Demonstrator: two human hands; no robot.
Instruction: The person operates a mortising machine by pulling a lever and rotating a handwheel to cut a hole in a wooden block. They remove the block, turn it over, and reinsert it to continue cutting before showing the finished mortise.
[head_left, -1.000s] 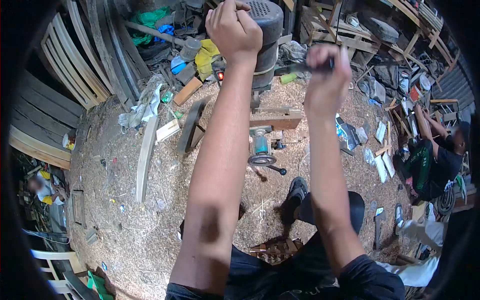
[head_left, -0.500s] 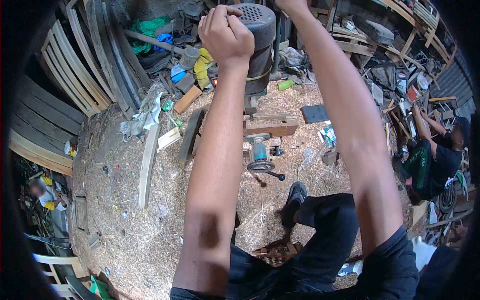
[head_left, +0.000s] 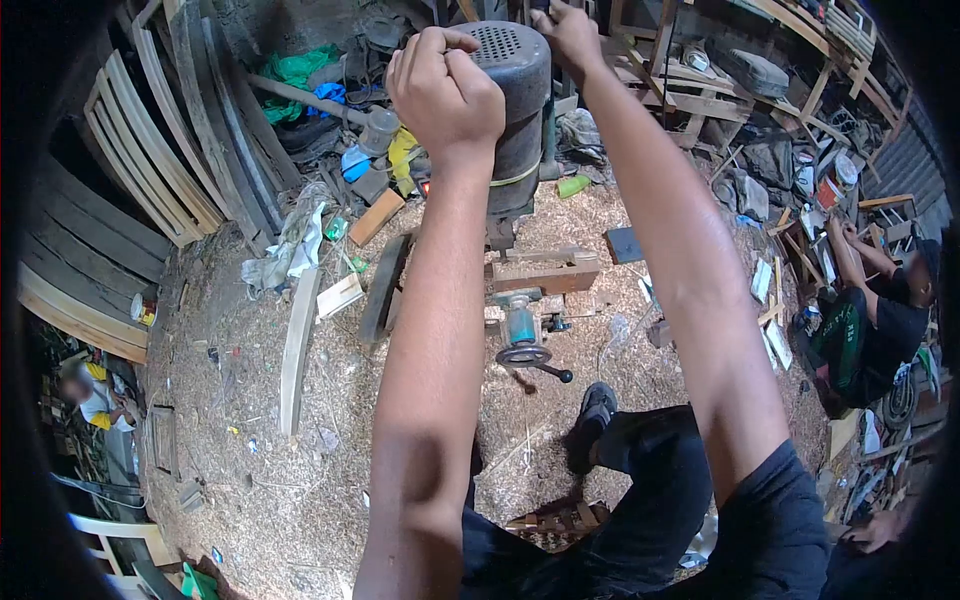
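both arms are reaching up to the dark grey ribbed metal motor housing (head_left: 515,100) that's sitting on top of the machine, at the far side of the sawdust-covered floor (head_left: 330,440). the left hand (head_left: 443,90) is clenching into a fist right against the near edge of the perforated end cap, touching it; i can't tell if it's gripping a small part there or just pressing. the right hand (head_left: 568,32) is curling around something at the far top edge of the housing, but what exactly is hidden, so can't say what it's grasping.

handling guess: that housing is looking like cast metal, so heavy, stiff and not fragile. the ribs should be giving decent grip, though dust may be making it a bit slick. best hold is probably two hands on opposite sides of the barrel, not on the thin vented cap.

below it, the wooden block rest (head_left: 543,272) and the black handwheel with its crank (head_left: 527,354) are sitting near the machine's base.

containers: a few round paint-type tins (head_left: 806,172) are standing among the clutter at the far right edge of the floor; contents aren't visible. another person in a dark shirt (head_left: 870,325) is crouching over there.
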